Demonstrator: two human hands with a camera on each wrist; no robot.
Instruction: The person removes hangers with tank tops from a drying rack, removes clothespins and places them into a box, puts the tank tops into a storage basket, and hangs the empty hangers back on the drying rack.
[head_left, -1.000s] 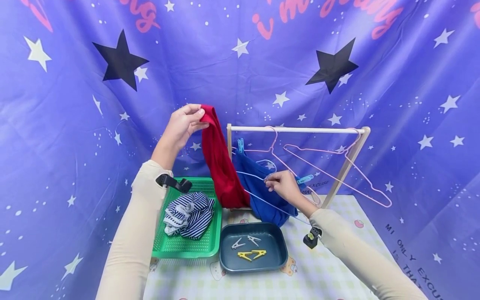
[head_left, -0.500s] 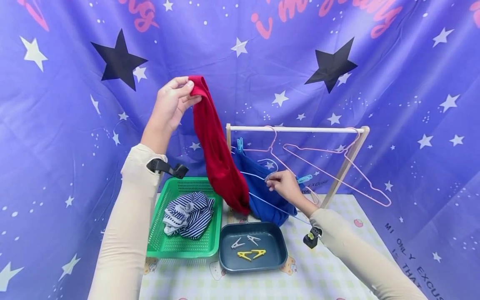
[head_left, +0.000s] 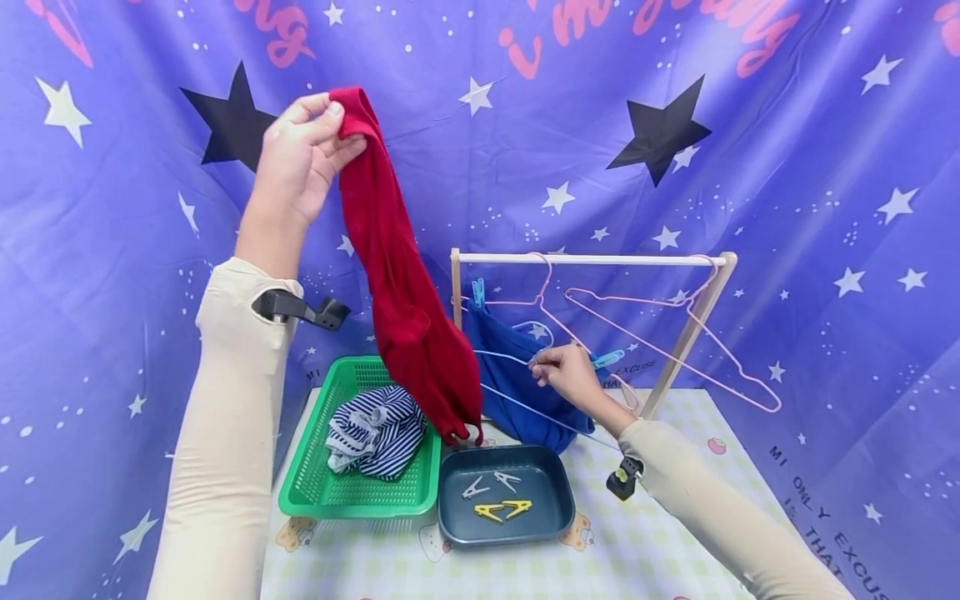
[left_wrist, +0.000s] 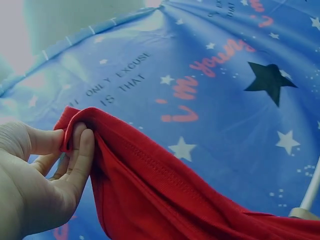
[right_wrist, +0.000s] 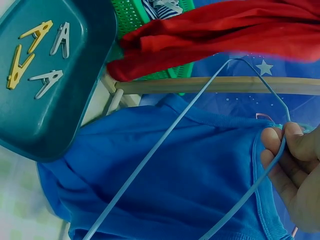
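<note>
Blue curtain [head_left: 450, 167] w/ stars behind everything; only L wrist view gets its top edge. Checked table [head_left: 637, 550] below, approx 6 o'clock in head view. Rack [head_left: 592, 260] at 2–3 o'clock. Red cloth [head_left: 405, 267] hangs in the air from 11 o'clock, slanting down twd 6–7; its bottom overlaps the basket's R corner in view. It's plain, long, loosely folded, narrower up top; L wrist view adds a stitched seam & doubled-over edge, too small to make out in head view. Blue cloth [head_left: 525, 425] at 5 o'clock. Green basket [head_left: 352, 510] at 7–8 o'clock, striped cloth [head_left: 386, 425] inside. Pale wire hanger [right_wrist: 140, 168] passes in front of blue cloth; head view loses its L end at red cloth's edge, R wrist view shows that bent corner. Dark tray [head_left: 510, 533] at 6 o'clock. L hand [head_left: 300, 150], 10 o'clock, pinches red cloth's top, thumb vs. fingers. R hand [head_left: 566, 371], 4 o'clock, pinches hanger wire, clearest in R wrist view. In tray: 2 yellow pegs [head_left: 517, 507], 2 grey pegs [head_left: 507, 479].
</note>
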